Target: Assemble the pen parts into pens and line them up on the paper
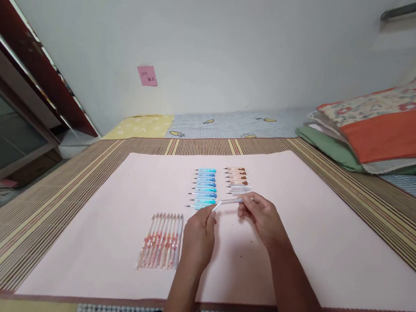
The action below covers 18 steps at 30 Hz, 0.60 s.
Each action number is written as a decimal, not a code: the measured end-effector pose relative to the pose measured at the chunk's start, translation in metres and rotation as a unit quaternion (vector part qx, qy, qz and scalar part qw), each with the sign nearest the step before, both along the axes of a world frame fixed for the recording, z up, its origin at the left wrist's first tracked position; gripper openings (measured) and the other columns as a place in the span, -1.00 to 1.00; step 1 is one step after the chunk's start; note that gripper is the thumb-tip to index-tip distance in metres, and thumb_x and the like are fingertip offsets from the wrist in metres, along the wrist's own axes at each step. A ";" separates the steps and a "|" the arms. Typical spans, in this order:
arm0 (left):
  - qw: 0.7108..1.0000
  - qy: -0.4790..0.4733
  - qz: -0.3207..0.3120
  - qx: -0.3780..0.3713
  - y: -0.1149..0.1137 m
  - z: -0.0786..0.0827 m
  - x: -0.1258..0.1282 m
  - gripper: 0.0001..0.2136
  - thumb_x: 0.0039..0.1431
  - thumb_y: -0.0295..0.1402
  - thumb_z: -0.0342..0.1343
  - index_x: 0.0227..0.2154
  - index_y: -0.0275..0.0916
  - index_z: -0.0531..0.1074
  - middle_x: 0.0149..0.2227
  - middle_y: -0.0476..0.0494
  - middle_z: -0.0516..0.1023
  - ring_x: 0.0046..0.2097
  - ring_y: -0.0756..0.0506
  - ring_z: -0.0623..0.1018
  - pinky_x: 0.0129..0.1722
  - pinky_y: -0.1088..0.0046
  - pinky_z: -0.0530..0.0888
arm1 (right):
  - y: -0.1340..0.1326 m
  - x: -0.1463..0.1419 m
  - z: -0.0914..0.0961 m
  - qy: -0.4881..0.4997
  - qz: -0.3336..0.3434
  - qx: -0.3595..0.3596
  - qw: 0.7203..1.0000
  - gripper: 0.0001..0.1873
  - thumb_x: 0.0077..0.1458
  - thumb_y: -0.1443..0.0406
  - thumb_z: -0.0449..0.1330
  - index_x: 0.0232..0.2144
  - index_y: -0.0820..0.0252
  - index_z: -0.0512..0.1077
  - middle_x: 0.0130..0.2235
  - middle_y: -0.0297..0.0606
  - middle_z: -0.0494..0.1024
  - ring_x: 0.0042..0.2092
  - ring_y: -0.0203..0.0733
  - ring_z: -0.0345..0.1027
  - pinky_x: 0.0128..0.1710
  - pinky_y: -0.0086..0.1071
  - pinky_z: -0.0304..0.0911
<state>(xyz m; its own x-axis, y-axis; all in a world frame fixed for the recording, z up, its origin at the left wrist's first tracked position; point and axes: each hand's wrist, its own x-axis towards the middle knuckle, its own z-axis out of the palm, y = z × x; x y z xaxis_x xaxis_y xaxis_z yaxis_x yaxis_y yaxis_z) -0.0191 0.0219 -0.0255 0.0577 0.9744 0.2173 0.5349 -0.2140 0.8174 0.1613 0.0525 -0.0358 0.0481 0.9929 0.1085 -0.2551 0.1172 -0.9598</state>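
Observation:
A clear pen (230,201) is held between my two hands above a pale pink sheet (294,249). My right hand (261,217) pinches its right end, and my left hand (199,232) pinches the white tip at its left end. Just behind the hands lie a row of blue pens (204,188) and a row of brown-capped pens (238,180). To the left of my left hand lies a row of clear pens with red print (161,241).
The pink sheet rests on a striped woven mat (45,210) on a bed. Folded bedding with an orange and floral cover (383,126) is stacked at the right. A dark wooden cabinet (13,112) stands at the left. A pink note (147,75) is stuck on the white wall.

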 end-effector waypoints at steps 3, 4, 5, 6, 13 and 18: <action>1.000 0.011 -0.028 0.007 -0.001 0.001 0.001 -0.72 0.36 -0.34 -0.10 -0.27 -0.14 0.55 -0.32 -0.07 0.56 -0.27 -0.10 0.48 -0.28 0.42 0.29 | -0.003 0.004 0.007 -0.059 -0.019 0.016 0.998 -0.66 0.09 0.02 0.31 -0.42 0.19 0.49 -0.50 -0.33 0.47 -0.45 -0.28 0.34 -0.39 -0.38 0.28; 0.999 0.011 -0.039 0.007 -0.001 0.001 0.001 -0.73 0.35 -0.35 -0.09 -0.26 -0.14 0.55 -0.31 -0.07 0.57 -0.27 -0.10 0.48 -0.27 0.42 0.29 | -0.003 0.005 0.008 -0.075 -0.020 0.022 0.997 -0.65 0.10 0.01 0.30 -0.42 0.19 0.50 -0.51 -0.32 0.48 -0.45 -0.28 0.34 -0.39 -0.37 0.28; 0.999 0.010 -0.050 0.005 -0.002 0.002 0.002 -0.74 0.35 -0.36 -0.08 -0.27 -0.14 0.54 -0.31 -0.07 0.57 -0.27 -0.10 0.48 -0.27 0.42 0.29 | -0.004 0.005 0.010 -0.089 -0.016 0.028 0.996 -0.64 0.10 0.00 0.29 -0.41 0.19 0.50 -0.51 -0.32 0.48 -0.45 -0.27 0.34 -0.38 -0.37 0.29; 0.998 0.006 -0.061 0.001 -0.002 0.002 0.002 -0.76 0.34 -0.37 -0.07 -0.28 -0.14 0.53 -0.32 -0.06 0.57 -0.28 -0.10 0.48 -0.28 0.42 0.28 | -0.004 0.005 0.010 -0.101 -0.008 0.032 0.994 -0.63 0.11 0.00 0.28 -0.41 0.19 0.50 -0.50 -0.32 0.48 -0.44 -0.26 0.35 -0.38 -0.36 0.29; 0.989 -0.089 -0.095 -0.064 -0.002 0.000 0.004 -0.84 0.29 -0.36 0.03 -0.15 -0.16 0.48 -0.37 -0.02 0.53 -0.31 -0.07 0.48 -0.27 0.43 0.31 | -0.004 0.004 0.010 -0.147 0.046 0.049 0.987 -0.67 0.15 0.04 0.25 -0.35 0.19 0.52 -0.49 -0.31 0.50 -0.41 -0.23 0.38 -0.35 -0.36 0.32; 0.949 -0.218 -0.172 -0.148 -0.002 -0.002 0.002 -0.77 0.23 -0.41 0.06 -0.06 -0.21 0.42 -0.27 -0.09 0.55 -0.30 -0.05 0.45 -0.23 0.41 0.36 | -0.002 0.007 0.005 -0.124 0.017 0.031 0.992 -0.67 0.12 0.04 0.26 -0.27 0.19 0.55 -0.39 -0.26 0.56 -0.38 -0.23 0.39 -0.33 -0.34 0.35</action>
